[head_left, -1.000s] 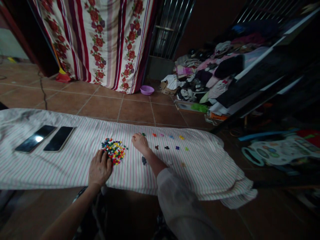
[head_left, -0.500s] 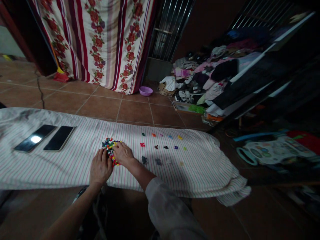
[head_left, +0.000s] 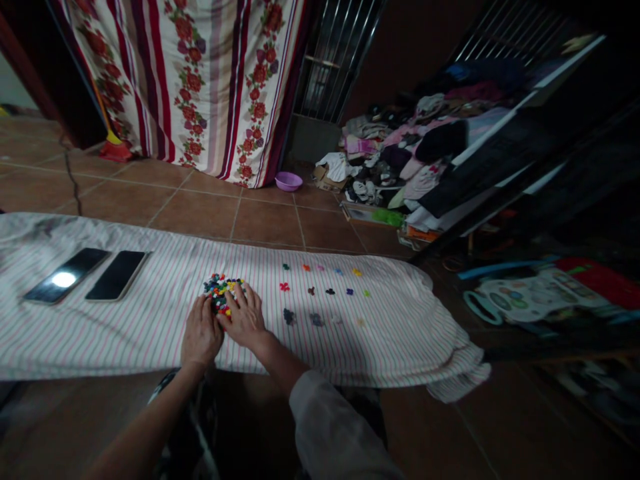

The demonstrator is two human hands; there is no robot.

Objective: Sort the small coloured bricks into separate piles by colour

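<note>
A heap of small multicoloured pieces (head_left: 219, 285) lies on the striped cloth (head_left: 165, 327). My left hand (head_left: 202, 335) rests at the heap's near left edge, fingers extended and close together. Across the heap's right side lies my right hand (head_left: 243, 316), palm down with its fingers spread, covering part of the pieces. To the right are small groups sorted by colour in rows, among them a red group (head_left: 285, 287), a dark green one (head_left: 286, 267), a yellow one (head_left: 357, 272) and a dark grey one (head_left: 289, 317).
Two phones (head_left: 67, 275) (head_left: 117, 275) lie on the cloth's left part. Beyond the cloth are a purple basin (head_left: 289, 181), a floral curtain (head_left: 215, 87) and a red dustpan (head_left: 116, 151). Piled clothes (head_left: 400, 147) and a colourful toy panel (head_left: 520, 297) are at the right.
My right hand has shifted slightly nearer me and its fingers have spread flat over the heap's near right side. My left hand stays beside the heap. The view has shifted slightly.
</note>
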